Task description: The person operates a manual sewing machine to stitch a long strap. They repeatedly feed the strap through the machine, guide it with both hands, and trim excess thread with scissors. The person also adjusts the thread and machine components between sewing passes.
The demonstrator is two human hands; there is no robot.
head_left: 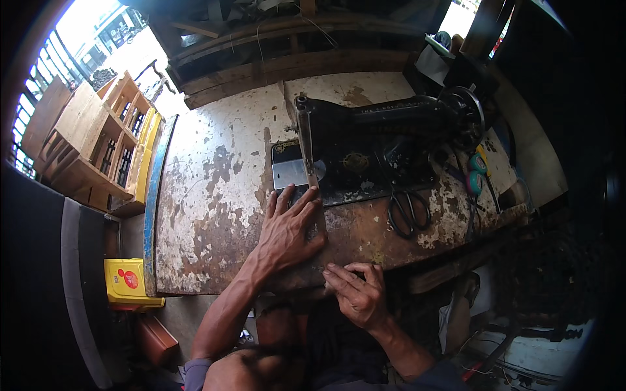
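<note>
A black sewing machine point(391, 117) stands on the worn table, its needle end toward the left. My left hand point(287, 231) lies palm down in front of the needle, fingers stretched out, the fingertips at the front edge of the machine's bed point(365, 189). Beside its fingers a narrow brownish strip point(321, 218) seems to run from below the needle toward me; its full shape is unclear. At the table's front edge my right hand point(357, 293) is closed, thumb and fingers pressed together. Whatever is between those fingers is hidden. Black-handled scissors point(408, 212) lie across the bed's front edge.
The table top point(202, 215) has peeling paint and a blue left edge. Teal spools point(476, 173) sit right of the machine. Wooden shelving point(107, 133) and a yellow container point(132, 281) stand at the left. Dark wooden boards point(261, 68) border the table's far side.
</note>
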